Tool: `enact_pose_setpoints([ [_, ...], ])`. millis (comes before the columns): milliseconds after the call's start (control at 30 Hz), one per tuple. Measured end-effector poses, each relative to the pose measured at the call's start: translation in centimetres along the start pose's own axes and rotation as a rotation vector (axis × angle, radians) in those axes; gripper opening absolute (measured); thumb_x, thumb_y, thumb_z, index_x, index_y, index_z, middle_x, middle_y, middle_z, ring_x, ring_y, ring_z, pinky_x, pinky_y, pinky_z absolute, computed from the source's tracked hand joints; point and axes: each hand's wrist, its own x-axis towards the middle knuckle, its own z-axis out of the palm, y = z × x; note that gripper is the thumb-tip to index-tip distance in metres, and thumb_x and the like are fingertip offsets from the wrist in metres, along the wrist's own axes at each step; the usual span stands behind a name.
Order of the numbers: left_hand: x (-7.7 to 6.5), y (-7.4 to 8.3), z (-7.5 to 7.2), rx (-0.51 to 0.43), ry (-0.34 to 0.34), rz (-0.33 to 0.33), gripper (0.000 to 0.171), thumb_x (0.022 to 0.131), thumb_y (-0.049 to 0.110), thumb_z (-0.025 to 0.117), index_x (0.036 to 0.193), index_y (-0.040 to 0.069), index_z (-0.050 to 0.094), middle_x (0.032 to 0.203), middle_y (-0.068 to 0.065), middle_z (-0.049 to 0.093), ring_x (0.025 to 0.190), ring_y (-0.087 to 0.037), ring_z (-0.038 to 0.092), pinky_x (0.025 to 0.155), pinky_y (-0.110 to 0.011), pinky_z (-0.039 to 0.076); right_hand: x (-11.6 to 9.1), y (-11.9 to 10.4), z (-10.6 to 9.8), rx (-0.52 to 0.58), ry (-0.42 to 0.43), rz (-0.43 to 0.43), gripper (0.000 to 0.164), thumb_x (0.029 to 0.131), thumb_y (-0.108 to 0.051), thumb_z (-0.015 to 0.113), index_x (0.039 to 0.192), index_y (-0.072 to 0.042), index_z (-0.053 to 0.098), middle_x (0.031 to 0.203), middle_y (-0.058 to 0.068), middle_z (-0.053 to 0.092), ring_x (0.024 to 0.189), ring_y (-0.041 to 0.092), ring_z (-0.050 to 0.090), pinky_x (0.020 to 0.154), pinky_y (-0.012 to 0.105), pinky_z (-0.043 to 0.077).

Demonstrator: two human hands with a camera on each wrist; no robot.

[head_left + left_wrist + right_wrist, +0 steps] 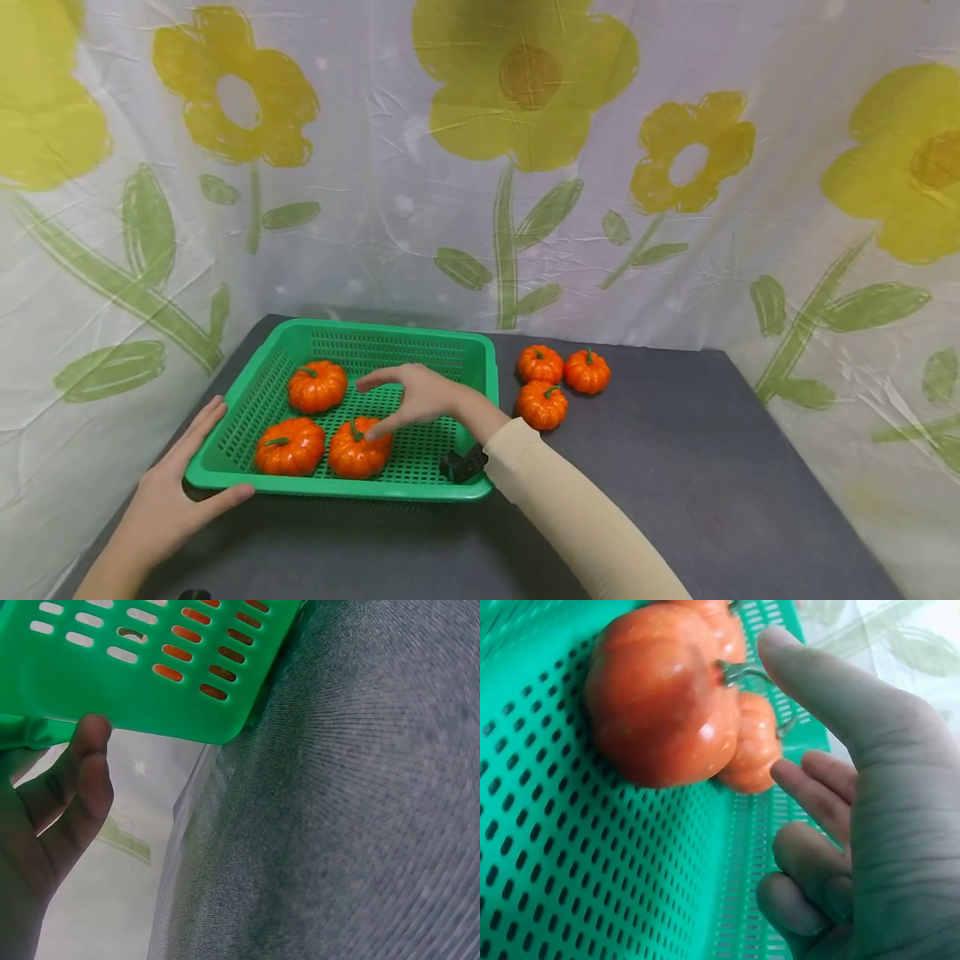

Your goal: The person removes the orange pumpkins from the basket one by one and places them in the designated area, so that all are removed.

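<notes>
A green plastic basket [247, 482] with slotted walls holds three shiny orange toy pumpkins with green stems: one at the back [318, 387], one at the front left [290, 447] and one at the front middle [348, 454]. My left hand [168, 492] holds the basket's front left corner, thumb along the front rim and fingers along the left side. In the left wrist view, fingertips [94, 735] meet the green wall. Over the basket, my right hand [420, 396] is spread with nothing in it. Its thumb [832, 690] is close by the front middle pumpkin's stem in the right wrist view.
Right of the basket, three more orange pumpkins [542, 405] sit clustered on the dark grey tabletop [675, 475]. A white curtain [360, 225] with yellow flowers surrounds the table at the back and sides. A black device [463, 464] is strapped at my right wrist.
</notes>
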Motion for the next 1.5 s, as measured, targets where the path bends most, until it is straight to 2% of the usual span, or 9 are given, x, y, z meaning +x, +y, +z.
enact_pose_setpoints([
  [33,0.0,0.0,0.0,0.000,-0.001,-0.003,0.109,0.086,0.020,0.090,0.171,0.036,0.022,0.175,0.024,0.010,0.144,0.021,0.011,0.109,-0.083,0.018,0.0,0.0,0.0,-0.012,-0.016,0.005,0.078,0.088,-0.040,0.087,0.156,-0.017,0.056,0.155,-0.006,0.058,0.120,0.010,0.064,0.104,0.025,0.050],
  [100,-0.1,-0.1,0.0,-0.001,-0.006,-0.017,0.109,0.087,0.021,0.089,0.171,0.037,0.022,0.175,0.025,0.009,0.147,0.019,0.009,0.108,-0.085,0.018,0.2,0.0,0.2,-0.034,-0.041,0.007,0.080,0.088,-0.041,0.088,0.156,-0.017,0.055,0.157,-0.007,0.056,0.145,0.009,0.048,0.116,0.029,0.043],
  [167,-0.2,-0.2,0.0,0.004,-0.012,-0.034,0.108,0.088,0.022,0.088,0.171,0.038,0.020,0.175,0.026,0.008,0.149,0.016,0.008,0.105,-0.087,0.019,0.3,0.0,0.3,-0.048,-0.063,0.009,0.081,0.087,-0.040,0.088,0.157,-0.016,0.054,0.158,-0.006,0.055,0.148,0.008,0.045,0.119,0.031,0.041],
  [300,-0.4,-0.4,-0.1,0.008,-0.016,-0.048,0.108,0.089,0.023,0.087,0.171,0.038,0.019,0.175,0.025,0.007,0.150,0.013,0.007,0.103,-0.088,0.021,0.5,-0.1,0.5,-0.082,-0.102,0.012,0.084,0.086,-0.039,0.090,0.158,-0.016,0.053,0.159,-0.006,0.054,0.150,0.009,0.043,0.123,0.034,0.037],
  [467,-0.4,-0.7,-0.2,-0.008,-0.013,-0.033,0.108,0.088,0.020,0.087,0.171,0.037,0.019,0.175,0.026,0.006,0.150,0.016,0.007,0.107,-0.088,0.015,0.8,-0.1,0.7,-0.100,-0.141,0.028,0.084,0.085,-0.036,0.092,0.157,-0.016,0.054,0.159,-0.006,0.054,0.151,0.009,0.041,0.122,0.030,0.035],
  [600,-0.3,-0.8,-0.3,-0.010,-0.016,-0.033,0.108,0.089,0.020,0.087,0.171,0.037,0.019,0.175,0.027,0.006,0.151,0.014,0.007,0.106,-0.088,0.016,1.0,-0.1,0.8,-0.117,-0.172,0.044,0.084,0.085,-0.034,0.092,0.157,-0.015,0.055,0.159,-0.005,0.054,0.151,0.010,0.041,0.120,0.024,0.036],
  [833,0.0,-0.6,-0.2,-0.018,-0.024,-0.031,0.107,0.090,0.021,0.086,0.171,0.037,0.019,0.175,0.026,0.006,0.151,0.012,0.008,0.103,-0.089,0.018,1.1,-0.2,1.1,-0.132,-0.225,0.099,0.090,0.082,-0.033,0.095,0.159,-0.018,0.051,0.162,-0.004,0.051,0.150,0.012,0.043,0.118,0.027,0.040],
  [1133,0.1,-0.7,-0.1,-0.034,-0.020,-0.025,0.107,0.089,0.020,0.086,0.171,0.037,0.019,0.175,0.025,0.007,0.150,0.014,0.008,0.106,-0.089,0.015,1.3,0.1,1.7,-0.093,-0.243,0.117,0.092,0.080,-0.031,0.096,0.159,-0.019,0.051,0.161,-0.004,0.052,0.147,0.010,0.045,0.115,0.024,0.042],
  [1500,0.2,-0.8,0.0,-0.024,-0.010,0.000,0.108,0.087,0.019,0.088,0.171,0.036,0.021,0.176,0.024,0.009,0.146,0.019,0.010,0.108,-0.085,0.018,1.2,0.4,2.0,-0.046,-0.243,0.138,0.090,0.081,-0.032,0.095,0.158,-0.019,0.052,0.160,-0.004,0.052,0.146,0.009,0.046,0.114,0.025,0.043],
])
